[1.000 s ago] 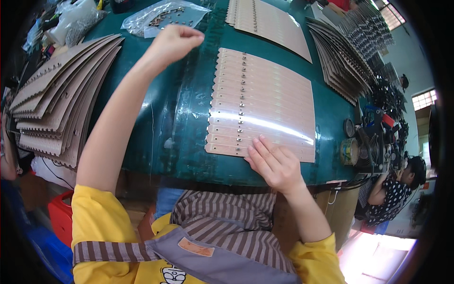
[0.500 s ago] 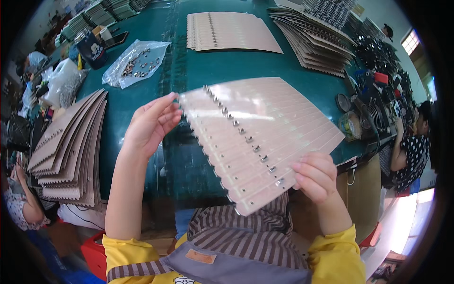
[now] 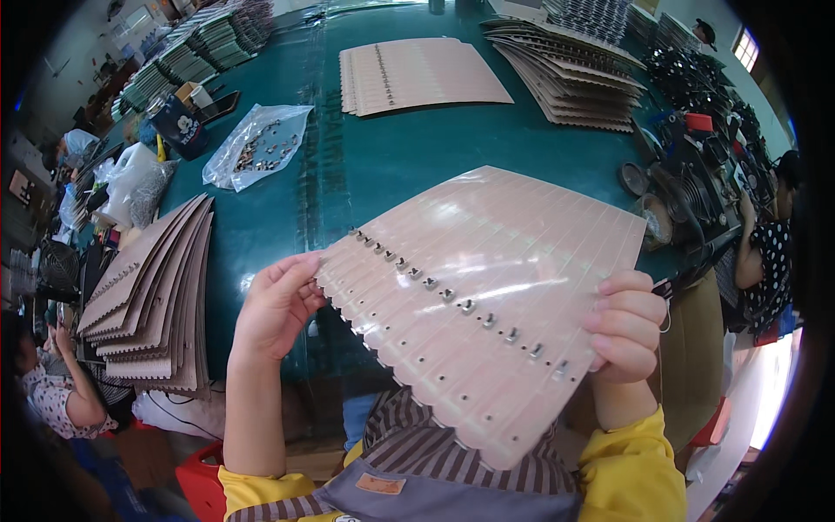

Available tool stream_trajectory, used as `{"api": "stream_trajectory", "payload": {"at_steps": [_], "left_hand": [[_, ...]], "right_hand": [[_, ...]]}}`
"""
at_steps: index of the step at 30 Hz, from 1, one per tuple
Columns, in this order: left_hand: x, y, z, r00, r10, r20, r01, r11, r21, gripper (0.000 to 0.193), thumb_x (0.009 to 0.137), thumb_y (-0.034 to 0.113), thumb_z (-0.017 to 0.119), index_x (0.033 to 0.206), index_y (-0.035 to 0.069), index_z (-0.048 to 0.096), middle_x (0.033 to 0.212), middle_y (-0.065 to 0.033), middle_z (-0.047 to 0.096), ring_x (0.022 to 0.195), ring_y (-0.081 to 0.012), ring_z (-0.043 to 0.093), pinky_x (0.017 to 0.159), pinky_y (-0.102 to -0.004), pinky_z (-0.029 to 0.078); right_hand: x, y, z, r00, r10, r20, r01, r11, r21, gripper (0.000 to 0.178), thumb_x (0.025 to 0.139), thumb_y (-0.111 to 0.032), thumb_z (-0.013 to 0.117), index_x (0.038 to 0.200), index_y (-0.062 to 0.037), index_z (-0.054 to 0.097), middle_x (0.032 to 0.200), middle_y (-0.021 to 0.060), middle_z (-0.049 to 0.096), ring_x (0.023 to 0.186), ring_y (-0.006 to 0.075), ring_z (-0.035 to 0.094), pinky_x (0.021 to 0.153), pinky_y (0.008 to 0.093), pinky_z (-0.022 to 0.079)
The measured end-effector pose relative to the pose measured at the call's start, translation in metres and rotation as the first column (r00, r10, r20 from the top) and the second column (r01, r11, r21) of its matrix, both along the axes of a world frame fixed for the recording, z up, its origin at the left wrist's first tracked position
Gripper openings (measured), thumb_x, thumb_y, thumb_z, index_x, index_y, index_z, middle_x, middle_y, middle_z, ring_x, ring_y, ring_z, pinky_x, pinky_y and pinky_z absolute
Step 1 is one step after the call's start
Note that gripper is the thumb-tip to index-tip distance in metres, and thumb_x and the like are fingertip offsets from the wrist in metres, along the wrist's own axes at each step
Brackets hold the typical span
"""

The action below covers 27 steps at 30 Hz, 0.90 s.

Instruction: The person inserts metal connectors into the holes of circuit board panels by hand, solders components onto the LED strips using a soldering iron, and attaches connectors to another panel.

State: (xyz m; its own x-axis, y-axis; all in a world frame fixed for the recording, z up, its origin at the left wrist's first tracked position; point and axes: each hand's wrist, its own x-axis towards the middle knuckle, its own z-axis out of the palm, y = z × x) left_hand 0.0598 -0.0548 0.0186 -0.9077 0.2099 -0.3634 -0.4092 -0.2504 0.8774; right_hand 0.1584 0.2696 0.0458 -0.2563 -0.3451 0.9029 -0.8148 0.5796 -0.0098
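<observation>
Between both hands I hold up a thin, shiny, pale pink board [image 3: 522,252] with a scalloped edge, slanted over the near side of the table. A diagonal row of small metal clips crosses it, and small dark holes dot the strip beside the scallops. My left hand [image 3: 277,306] pinches its left corner between thumb and fingertips. My right hand [image 3: 628,326] grips the right edge, with its fingers curled over the front and the thumb hidden. To the left of my left hand fans a stack of similar brown boards [image 3: 161,291].
Flat boards [image 3: 435,74] lie on the green table [image 3: 391,143], with a leaning pile [image 3: 565,78] at the far right. A clear bag of small metal parts [image 3: 258,148] and a dark can [image 3: 178,129] are left. Tools and wires [image 3: 691,165] crowd the right; people work at both sides.
The board has come down and tilted, its upper left corner lower and its face turned more towards me. Both hands moved with it and kept their hold. The view shifted slightly.
</observation>
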Motion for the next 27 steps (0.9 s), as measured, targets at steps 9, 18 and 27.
{"api": "stream_trajectory", "payload": {"at_steps": [9, 18, 27], "left_hand": [[0.062, -0.006, 0.041, 0.964, 0.265, -0.009, -0.248, 0.913, 0.325, 0.017, 0.09, 0.011, 0.055, 0.101, -0.001, 0.055, 0.088, -0.0085, 0.064, 0.074, -0.0127, 0.061, 0.061, -0.0243, 0.05], [0.076, 0.028, 0.031, 0.986, 0.164, -0.021, -0.141, 0.902, 0.407, 0.02, 0.087, 0.009, 0.059, 0.104, -0.001, 0.055, 0.089, -0.0112, 0.064, 0.071, -0.0115, 0.062, 0.064, -0.0226, 0.054], [0.079, 0.025, 0.025, 0.986, 0.164, 0.036, -0.162, 0.869, 0.468, 0.034, 0.087, 0.011, 0.061, 0.115, -0.004, 0.05, 0.094, -0.0108, 0.062, 0.075, -0.0109, 0.061, 0.064, -0.0207, 0.054]], "right_hand": [[-0.051, 0.02, -0.038, 0.986, -0.151, 0.064, 0.158, 0.98, -0.125, 0.018, 0.079, 0.002, 0.064, 0.093, 0.0003, 0.053, 0.091, 0.0169, 0.067, 0.081, 0.0337, 0.067, 0.074, 0.0381, 0.055], [-0.044, 0.037, -0.063, 0.928, -0.073, 0.365, 0.199, 0.925, -0.322, 0.024, 0.075, 0.011, 0.062, 0.096, 0.0023, 0.058, 0.103, 0.0184, 0.066, 0.099, 0.0288, 0.064, 0.081, 0.0318, 0.052], [-0.046, 0.036, -0.064, 0.915, -0.043, 0.401, 0.212, 0.897, -0.387, 0.024, 0.075, 0.009, 0.062, 0.098, 0.002, 0.058, 0.103, 0.0176, 0.066, 0.101, 0.029, 0.064, 0.083, 0.0325, 0.051]]}}
